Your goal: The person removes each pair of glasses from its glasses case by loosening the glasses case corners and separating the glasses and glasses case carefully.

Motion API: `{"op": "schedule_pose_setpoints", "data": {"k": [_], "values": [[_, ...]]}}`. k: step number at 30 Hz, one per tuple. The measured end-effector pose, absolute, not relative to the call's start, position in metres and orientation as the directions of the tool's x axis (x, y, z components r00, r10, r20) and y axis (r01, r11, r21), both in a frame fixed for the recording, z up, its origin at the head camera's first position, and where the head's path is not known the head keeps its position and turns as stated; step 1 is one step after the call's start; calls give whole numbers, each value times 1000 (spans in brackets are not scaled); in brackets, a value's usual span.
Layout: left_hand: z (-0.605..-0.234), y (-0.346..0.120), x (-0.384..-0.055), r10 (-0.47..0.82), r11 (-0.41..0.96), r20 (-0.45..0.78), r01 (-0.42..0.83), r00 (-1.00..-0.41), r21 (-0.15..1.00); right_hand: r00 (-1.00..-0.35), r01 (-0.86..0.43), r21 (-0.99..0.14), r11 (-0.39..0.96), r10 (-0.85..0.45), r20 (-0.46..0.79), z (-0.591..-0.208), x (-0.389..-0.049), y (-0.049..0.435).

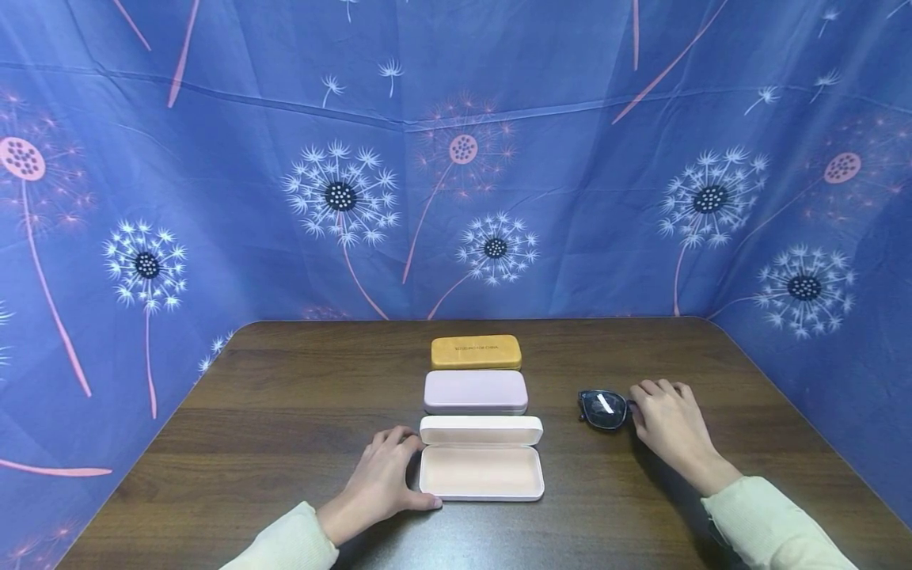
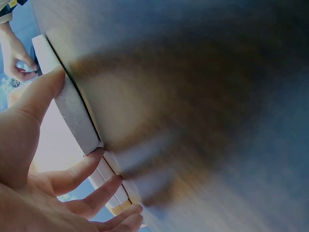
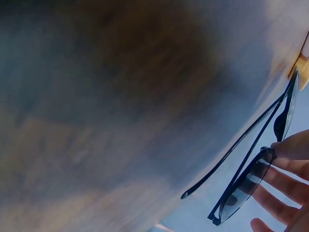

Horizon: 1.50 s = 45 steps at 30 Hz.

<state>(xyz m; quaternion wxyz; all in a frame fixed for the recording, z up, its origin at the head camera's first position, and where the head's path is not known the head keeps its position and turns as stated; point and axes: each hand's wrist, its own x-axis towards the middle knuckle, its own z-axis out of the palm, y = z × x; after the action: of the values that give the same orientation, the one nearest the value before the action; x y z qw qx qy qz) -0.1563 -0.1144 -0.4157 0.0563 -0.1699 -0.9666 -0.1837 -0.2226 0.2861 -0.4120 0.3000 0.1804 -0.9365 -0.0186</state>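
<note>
An open white glasses case [image 1: 481,497] with a pale lining has its lid tipped back on the far side. My left hand [image 1: 385,475] holds the case's left end, thumb at the near corner and index fingertip by the hinge; the left wrist view shows these fingertips against the case [image 2: 77,111]. Off to the right, my right hand [image 1: 673,423] pinches a pair of black-framed glasses [image 1: 604,410]. In the right wrist view, thumb and fingers grip the glasses [image 3: 244,186] around the bridge, temples sticking out. The hand hides part of the frame in the head view.
Behind the open case lies a closed pale lilac glasses case [image 1: 475,391]. Farther back is a closed yellow one [image 1: 476,351] with lettering on top. All stand in a column on the brown wooden table [image 1: 299,380]. A blue dandelion-print cloth [image 1: 570,174] hangs around the table's edges.
</note>
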Motion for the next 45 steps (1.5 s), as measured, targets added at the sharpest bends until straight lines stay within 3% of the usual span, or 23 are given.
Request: {"op": "schedule_pose_setpoints", "data": {"k": [45], "values": [[-417,-115,-157,306,874,166,345,-938,341,-854,-310,93,946,-320,410,-410,-225,285]]}}
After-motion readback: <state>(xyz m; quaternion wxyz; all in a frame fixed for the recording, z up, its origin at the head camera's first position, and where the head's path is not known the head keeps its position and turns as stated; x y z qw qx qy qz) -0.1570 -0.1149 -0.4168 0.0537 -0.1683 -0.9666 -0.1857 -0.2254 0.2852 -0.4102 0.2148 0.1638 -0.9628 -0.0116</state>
